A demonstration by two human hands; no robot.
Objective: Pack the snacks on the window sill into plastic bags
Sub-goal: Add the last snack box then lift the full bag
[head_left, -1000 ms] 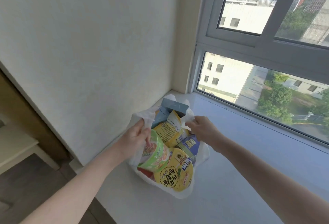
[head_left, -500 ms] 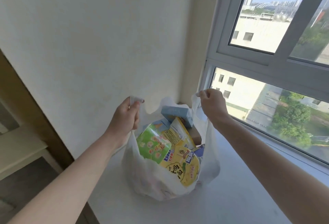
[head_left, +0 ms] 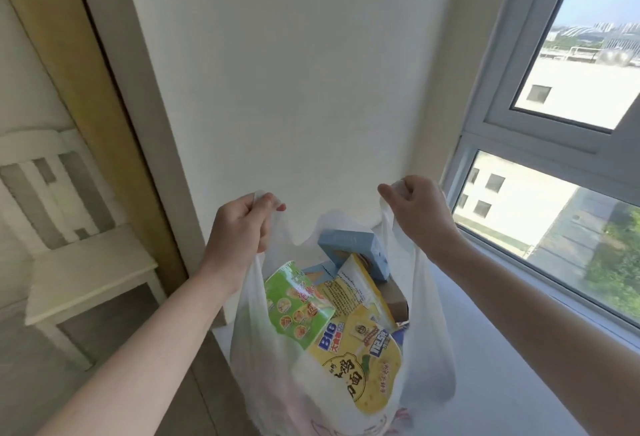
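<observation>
At your far left a white wooden side table (head_left: pixel 86 273) stands on the floor, well away from the work. Your left hand (head_left: pixel 242 227) has its fingers curled tight round the left handle of the thin white translucent plastic bag (head_left: pixel 256 359), and the bag hangs open between your two fists.

Inside, a green crinkly snack packet (head_left: pixel 294 307) leans at the left. A round yellow noodle-bowl lid (head_left: pixel 360 366) faces you in the middle, and a pale blue cardboard box (head_left: pixel 349 248) pokes up at the back. Your right hand (head_left: pixel 420 208) is clenched round the right handle. The white window sill (head_left: pixel 485 394) beside the bag shows no loose snacks where you can see it, and the grey-framed window (head_left: pixel 540 144) runs along it.

This looks like the closing step, with the bag filled and gathered by its handles. The bag's bottom is out of view, so you cannot tell whether it rests on the sill. Next, bring the two handles together over the blue box, keeping the load level so the tall box does not tip out.
</observation>
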